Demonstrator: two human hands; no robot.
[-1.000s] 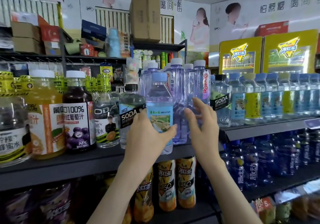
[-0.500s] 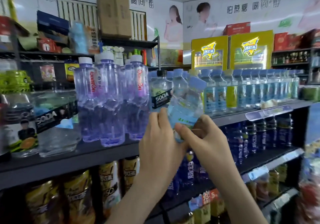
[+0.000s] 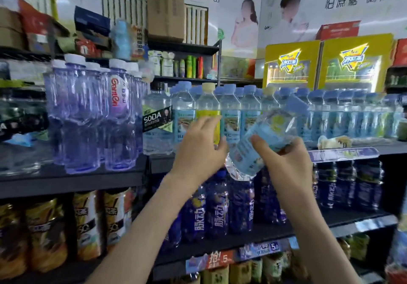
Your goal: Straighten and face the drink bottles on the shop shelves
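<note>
My right hand (image 3: 284, 160) grips a small clear water bottle (image 3: 264, 138) with a light blue cap and blue label. The bottle is tilted, cap up to the right, in front of the upper shelf (image 3: 343, 154). My left hand (image 3: 199, 149) is open with fingers spread, just left of the bottle's base, in front of a yellow-labelled bottle (image 3: 208, 116). A row of matching blue-capped water bottles (image 3: 330, 116) stands upright along that shelf. Left of them stand a SODA bottle (image 3: 157, 118) and tall purple bottles (image 3: 88, 116).
The lower shelf (image 3: 264, 237) holds dark blue drink bottles (image 3: 218, 211) on the right and gold-labelled bottles (image 3: 88, 224) on the left. Price tags hang on the shelf edges. Yellow display boxes (image 3: 293, 63) and cardboard boxes (image 3: 165, 8) stand higher up behind.
The view swung right along the shelf. The blue-capped bottle left its spot by the SODA bottles, passed from my left hand to my right, and now hangs tilted before the blue-capped row.
</note>
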